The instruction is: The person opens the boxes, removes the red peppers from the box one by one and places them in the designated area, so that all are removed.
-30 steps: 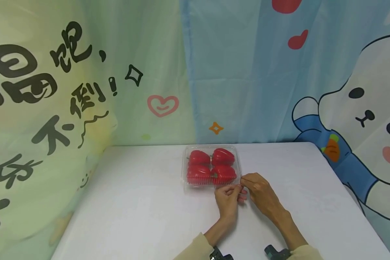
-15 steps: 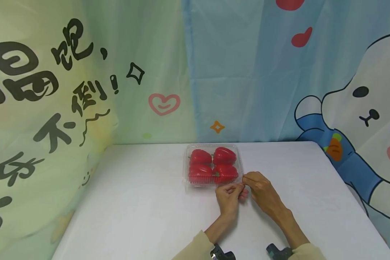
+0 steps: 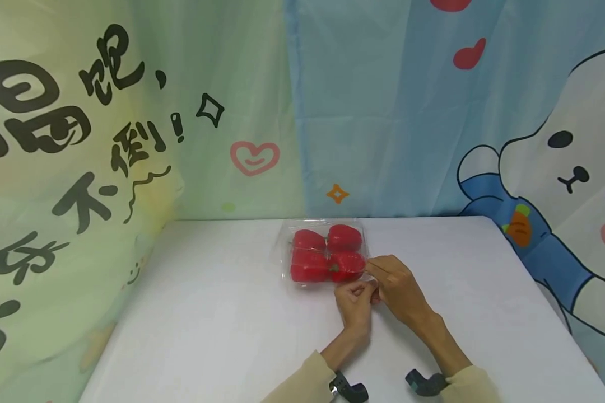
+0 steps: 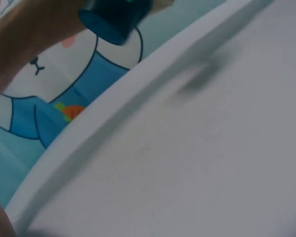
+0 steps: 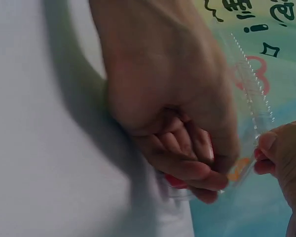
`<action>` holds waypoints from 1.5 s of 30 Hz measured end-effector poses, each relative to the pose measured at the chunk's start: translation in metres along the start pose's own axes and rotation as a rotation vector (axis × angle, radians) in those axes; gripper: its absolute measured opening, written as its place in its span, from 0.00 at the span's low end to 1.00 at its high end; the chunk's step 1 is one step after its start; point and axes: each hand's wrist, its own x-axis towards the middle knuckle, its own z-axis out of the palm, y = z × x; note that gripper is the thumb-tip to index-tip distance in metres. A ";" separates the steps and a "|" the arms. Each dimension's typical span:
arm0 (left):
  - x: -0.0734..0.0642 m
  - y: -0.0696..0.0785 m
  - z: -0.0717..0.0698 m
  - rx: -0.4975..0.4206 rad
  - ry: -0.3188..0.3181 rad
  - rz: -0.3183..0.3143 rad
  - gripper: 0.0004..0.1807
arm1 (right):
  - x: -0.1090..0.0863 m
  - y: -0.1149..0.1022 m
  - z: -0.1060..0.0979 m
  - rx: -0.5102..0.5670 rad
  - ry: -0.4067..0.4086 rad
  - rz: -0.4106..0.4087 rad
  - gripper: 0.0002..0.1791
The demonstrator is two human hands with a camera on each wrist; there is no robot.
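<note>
A clear plastic clamshell box [image 3: 286, 274] holding several red bell peppers [image 3: 308, 265] lies towards the back of the table. My left hand [image 3: 354, 305] pinches the box's front right corner at the base with thumb and fingertips. Just above it, my right hand [image 3: 394, 286] pinches the front right corner of the lid. In the right wrist view the beaded edge of the clear lid [image 5: 251, 81] stands up off the base, between my right hand [image 5: 288, 163] and my left hand [image 5: 172, 103]. A bit of red pepper shows behind the left fingers.
The white table [image 3: 222, 313] ends at a printed curtain [image 3: 232, 112] along the back and sides. Wrist cameras sit on both wrists, the right one [image 4: 113, 22] showing in the left wrist view with the right forearm above the table.
The front edge of the lid has come up off the base, and my right hand has risen with its corner. My left hand stays at the base's corner.
</note>
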 end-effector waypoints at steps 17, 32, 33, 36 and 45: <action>0.003 0.011 -0.003 -0.026 -0.008 -0.145 0.10 | 0.042 0.025 -0.026 0.178 0.124 0.262 0.14; -0.005 0.028 -0.016 0.012 -0.022 -0.363 0.10 | 0.070 0.046 -0.020 0.271 0.113 0.474 0.08; -0.006 0.029 -0.016 0.014 -0.021 -0.368 0.10 | 0.071 0.047 -0.019 0.284 0.114 0.484 0.09; -0.006 0.032 -0.018 0.017 -0.030 -0.376 0.11 | 0.075 0.052 -0.017 0.310 0.120 0.508 0.10; -0.005 0.041 -0.026 0.054 -0.097 -0.439 0.12 | 0.086 0.061 -0.005 0.333 0.181 0.524 0.07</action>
